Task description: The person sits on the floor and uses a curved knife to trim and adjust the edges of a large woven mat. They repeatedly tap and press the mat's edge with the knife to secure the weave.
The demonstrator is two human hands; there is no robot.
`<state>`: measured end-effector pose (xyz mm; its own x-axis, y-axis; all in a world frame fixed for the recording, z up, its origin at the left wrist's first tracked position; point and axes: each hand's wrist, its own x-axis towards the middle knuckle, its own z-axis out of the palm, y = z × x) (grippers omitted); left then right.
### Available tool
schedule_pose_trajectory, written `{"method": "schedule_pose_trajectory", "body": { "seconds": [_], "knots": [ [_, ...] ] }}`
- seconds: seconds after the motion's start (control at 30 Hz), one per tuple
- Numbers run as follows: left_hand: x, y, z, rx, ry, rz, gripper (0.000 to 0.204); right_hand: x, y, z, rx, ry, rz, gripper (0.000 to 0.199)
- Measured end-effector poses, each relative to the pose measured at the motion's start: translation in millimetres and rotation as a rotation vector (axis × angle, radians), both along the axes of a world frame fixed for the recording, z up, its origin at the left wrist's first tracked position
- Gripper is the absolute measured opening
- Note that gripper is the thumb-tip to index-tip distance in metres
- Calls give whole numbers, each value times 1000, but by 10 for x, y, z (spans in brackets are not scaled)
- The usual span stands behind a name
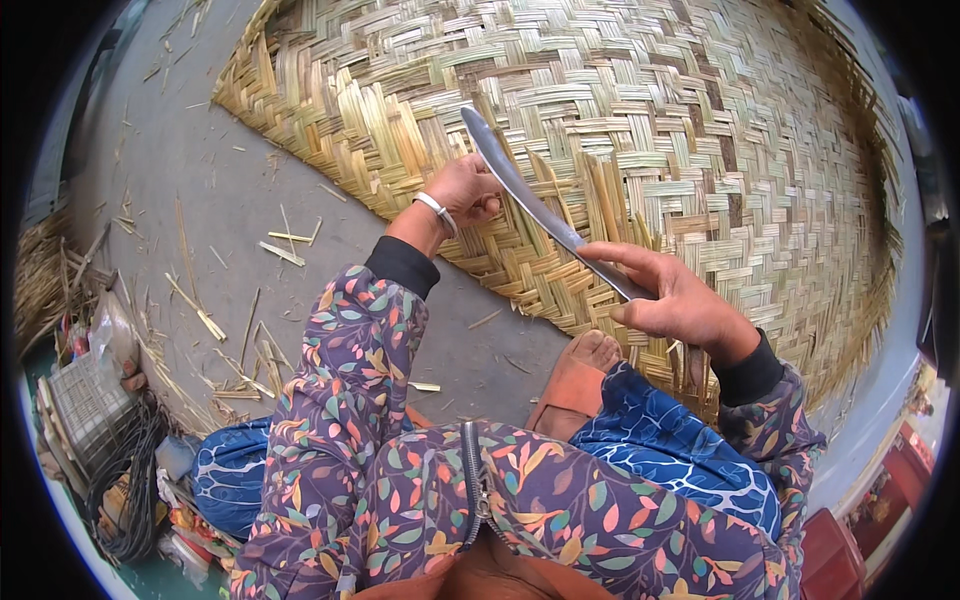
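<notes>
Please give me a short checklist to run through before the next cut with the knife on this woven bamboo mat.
1. Knife grip: right hand closed around the handle of the long knife: ok.
2. Left hand gripping the mat's strips, right beside the blade: not ok.
3. Blade tip pointing away from the body: ok.
4. Sandalled foot on the edge of the woven bamboo mat, below the handle: ok.
5. Blade sharpness: cannot tell.

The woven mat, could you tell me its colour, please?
The woven mat is straw yellow with greenish strips; head view.
</notes>
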<state>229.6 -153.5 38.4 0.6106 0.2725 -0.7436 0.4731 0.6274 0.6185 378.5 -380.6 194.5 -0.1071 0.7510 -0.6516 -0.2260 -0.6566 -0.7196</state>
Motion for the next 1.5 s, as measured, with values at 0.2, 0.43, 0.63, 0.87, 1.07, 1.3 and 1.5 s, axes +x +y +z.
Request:
{"method": "schedule_pose_trajectory", "body": {
  "seconds": [0.2,0.43,0.63,0.87,1.07,1.3,1.5],
  "knots": [
    [-197,-25,-344,91,-186,39,22,-108,-41,-121,26,160,35,72],
    [-290,-152,-368,328,-117,179,24,-129,-24,-126,-41,207,35,72],
    [-196,-298,-354,437,-111,297,21,-135,-14,-151,-107,129,39,66],
    [-255,-356,-294,238,-153,425,12,-104,81,-337,-189,48,-58,61],
    [-410,-267,-239,39,-238,354,10,36,252,-282,-216,-145,127,60],
    [-401,-205,-224,2,-249,307,11,46,277,-277,-217,-268,196,57],
    [-293,-146,-210,-30,-161,316,17,-277,168,-431,-24,-630,223,57]
  ]
}}
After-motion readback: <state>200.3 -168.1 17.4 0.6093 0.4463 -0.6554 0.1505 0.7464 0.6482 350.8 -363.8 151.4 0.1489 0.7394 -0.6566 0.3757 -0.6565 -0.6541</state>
